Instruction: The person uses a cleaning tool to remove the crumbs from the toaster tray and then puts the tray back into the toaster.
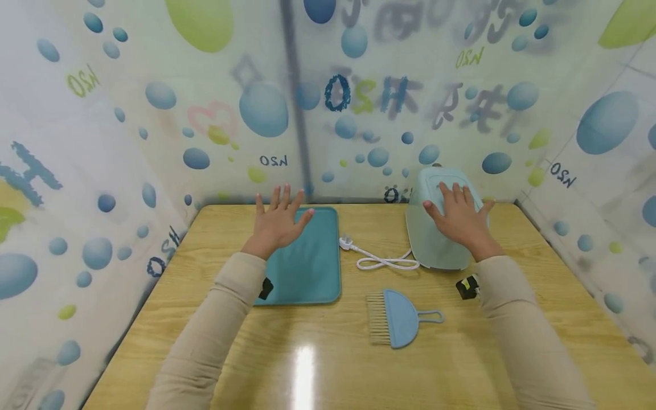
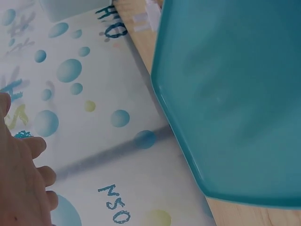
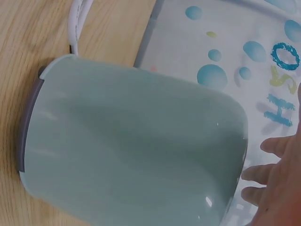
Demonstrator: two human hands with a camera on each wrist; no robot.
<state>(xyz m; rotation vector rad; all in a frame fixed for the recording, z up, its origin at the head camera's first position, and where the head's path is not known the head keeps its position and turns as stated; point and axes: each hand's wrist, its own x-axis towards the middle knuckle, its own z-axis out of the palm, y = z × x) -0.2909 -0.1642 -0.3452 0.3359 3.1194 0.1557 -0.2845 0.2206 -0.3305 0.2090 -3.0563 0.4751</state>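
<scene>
My left hand (image 1: 277,222), fingers spread and straight, is held up over the teal tray (image 1: 307,267) and holds nothing. In the left wrist view its fingers (image 2: 28,174) are apart from the tray (image 2: 230,103). On the right, my right hand (image 1: 461,219) also has its fingers spread. It overlaps a pale green, rounded appliance (image 1: 435,239) with a white cord. The right wrist view has fingertips (image 3: 256,174) close beside the end of the appliance (image 3: 136,136), with nothing in the grasp.
A white cord with a plug (image 1: 379,259) lies looped between tray and appliance. Nearer the front is a blue hand brush (image 1: 402,319) with pale bristles. A small black object (image 1: 467,287) shows beside the right sleeve. A patterned curtain (image 1: 318,159) borders the wooden table (image 1: 318,324).
</scene>
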